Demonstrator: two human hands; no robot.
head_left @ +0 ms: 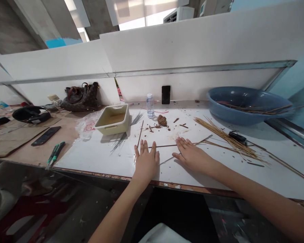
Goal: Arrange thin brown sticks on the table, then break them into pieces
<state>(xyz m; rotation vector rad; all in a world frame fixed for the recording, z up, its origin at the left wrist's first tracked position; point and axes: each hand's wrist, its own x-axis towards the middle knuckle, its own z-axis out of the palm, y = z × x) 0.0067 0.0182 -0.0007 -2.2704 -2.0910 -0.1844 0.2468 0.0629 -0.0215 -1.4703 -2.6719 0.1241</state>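
Observation:
My left hand [146,161] lies palm down on the white sheet near the table's front, fingers spread. To its right my right hand [191,153] is also flat, its fingers stretched out and the thumb apart. A thin dark brown stick [164,145] runs between the two hands, its ends at or under the fingers. Another brown stick [141,132] slants just left of my left hand. Beyond the hands sits a brown lump [162,120] with small broken pieces around it. A bundle of tan sticks [226,138] lies right of my right hand.
A yellowish basin [112,129] stands left, with thin wires beside it. At the back are a water bottle [150,106] and an upright phone [166,95]. A large blue tub [245,114] holds sticks at right. Green-handled tools [56,153] and a handbag [81,98] are farther left.

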